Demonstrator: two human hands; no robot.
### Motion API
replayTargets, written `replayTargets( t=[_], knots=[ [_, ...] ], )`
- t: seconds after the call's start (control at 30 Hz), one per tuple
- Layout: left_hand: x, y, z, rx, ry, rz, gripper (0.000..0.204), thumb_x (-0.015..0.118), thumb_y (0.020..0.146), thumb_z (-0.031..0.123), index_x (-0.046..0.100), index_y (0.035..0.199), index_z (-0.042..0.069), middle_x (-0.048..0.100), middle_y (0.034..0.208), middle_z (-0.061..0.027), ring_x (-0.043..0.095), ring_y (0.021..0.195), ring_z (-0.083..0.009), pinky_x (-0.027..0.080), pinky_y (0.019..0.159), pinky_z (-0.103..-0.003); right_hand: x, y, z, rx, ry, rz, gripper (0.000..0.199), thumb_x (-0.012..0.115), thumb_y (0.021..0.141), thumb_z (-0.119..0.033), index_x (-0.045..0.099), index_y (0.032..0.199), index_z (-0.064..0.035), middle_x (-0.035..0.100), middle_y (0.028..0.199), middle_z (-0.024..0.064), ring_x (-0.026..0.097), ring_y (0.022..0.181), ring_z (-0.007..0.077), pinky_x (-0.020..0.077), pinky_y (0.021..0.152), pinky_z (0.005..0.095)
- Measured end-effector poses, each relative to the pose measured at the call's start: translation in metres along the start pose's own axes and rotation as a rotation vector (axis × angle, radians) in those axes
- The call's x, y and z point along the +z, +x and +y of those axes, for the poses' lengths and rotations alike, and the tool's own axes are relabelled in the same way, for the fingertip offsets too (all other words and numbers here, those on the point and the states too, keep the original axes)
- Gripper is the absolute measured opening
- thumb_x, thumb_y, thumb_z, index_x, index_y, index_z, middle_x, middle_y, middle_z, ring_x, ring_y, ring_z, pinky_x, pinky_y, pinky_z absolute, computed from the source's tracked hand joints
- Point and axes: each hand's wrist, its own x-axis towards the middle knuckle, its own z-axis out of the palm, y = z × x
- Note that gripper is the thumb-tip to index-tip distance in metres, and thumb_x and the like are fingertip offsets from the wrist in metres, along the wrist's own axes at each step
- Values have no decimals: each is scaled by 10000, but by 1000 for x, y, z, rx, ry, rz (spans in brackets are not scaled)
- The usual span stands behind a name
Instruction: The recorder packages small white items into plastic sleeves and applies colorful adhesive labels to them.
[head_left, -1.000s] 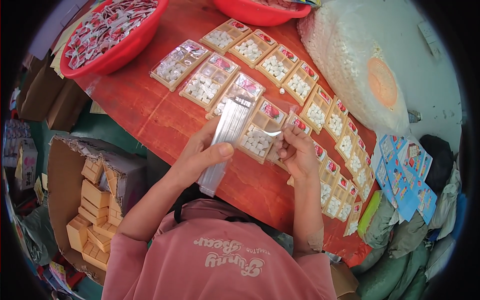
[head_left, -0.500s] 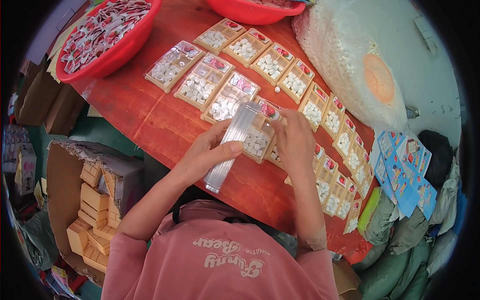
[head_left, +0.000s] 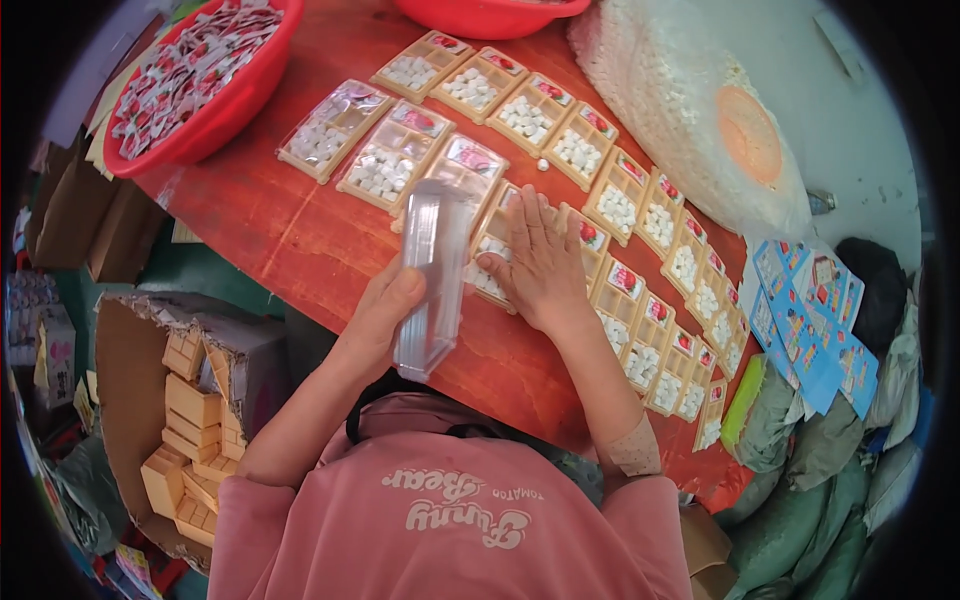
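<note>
My left hand (head_left: 378, 312) grips a stack of clear plastic lids (head_left: 430, 300), tilted upright above the table's near edge. My right hand (head_left: 545, 262) lies flat with fingers stretched over a tan compartment tray (head_left: 491, 247) and holds nothing. Small white pieces show in that tray beside the thumb; the hand hides much of the rest. To its left, a tray (head_left: 385, 165) and its neighbour (head_left: 328, 138) have shiny clear covers. Another covered tray (head_left: 470, 170) is partly behind the lid stack. More trays (head_left: 640, 350) with white pieces and red-printed packets run off to the right.
A red basin (head_left: 215, 120) of small packets stands at the far left, another red basin (head_left: 490, 15) at the back. A big clear bag (head_left: 670, 100) of white pieces leans at the back right. One loose white piece (head_left: 542, 165) lies between rows. A carton (head_left: 140, 400) holds tan trays.
My right hand has gone from bent fingers at the tray's right side to lying flat over it. My left hand has moved slightly left, and the lid stack is more upright.
</note>
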Motion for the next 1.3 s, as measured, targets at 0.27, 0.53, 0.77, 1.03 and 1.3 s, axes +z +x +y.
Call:
replayTargets(
  t=[0.27, 0.53, 0.77, 1.03, 1.3],
  knots=[
    [17, -12, -16, 18, 84, 7, 832, 519, 763, 643, 372, 1262, -5, 540, 1053, -94, 554, 868, -128, 470, 734, -263, -70, -47, -32, 124, 1400, -114, 202, 629, 830, -131, 560, 959, 8, 609, 823, 44, 594, 716, 101, 476, 609, 206],
    [42, -16, -23, -76, -8, -169, 861, 549, 733, 637, 332, 1286, 13, 525, 857, -70, 553, 677, -126, 469, 584, -263, -61, -75, -31, 348, 1985, -301, 149, 640, 806, -79, 573, 890, 24, 614, 721, 61, 597, 590, 113, 495, 498, 227],
    [51, -9, -35, 45, 152, -78, 663, 626, 827, 314, 303, 1327, 21, 492, 1142, -39, 458, 1029, -87, 392, 859, -245, -64, -89, -31, 247, 1622, 72, 72, 582, 813, -56, 603, 867, -14, 610, 729, 26, 584, 637, 82, 472, 545, 205],
    [46, 6, -9, 84, 194, 91, 628, 559, 827, 391, 355, 1293, 24, 528, 1098, -91, 542, 916, -134, 462, 739, -281, -51, -61, 70, 578, 1950, 61, 140, 524, 859, -150, 559, 787, -35, 580, 663, 32, 534, 545, 71, 373, 415, 165],
    [47, 38, -3, -76, 140, -114, 620, 516, 847, 412, 362, 1264, -20, 523, 995, -90, 532, 869, -128, 445, 710, -265, -32, -53, 82, 790, 1724, -73, 174, 539, 860, -177, 558, 769, -29, 571, 657, 30, 541, 534, 90, 414, 429, 175]
  ],
)
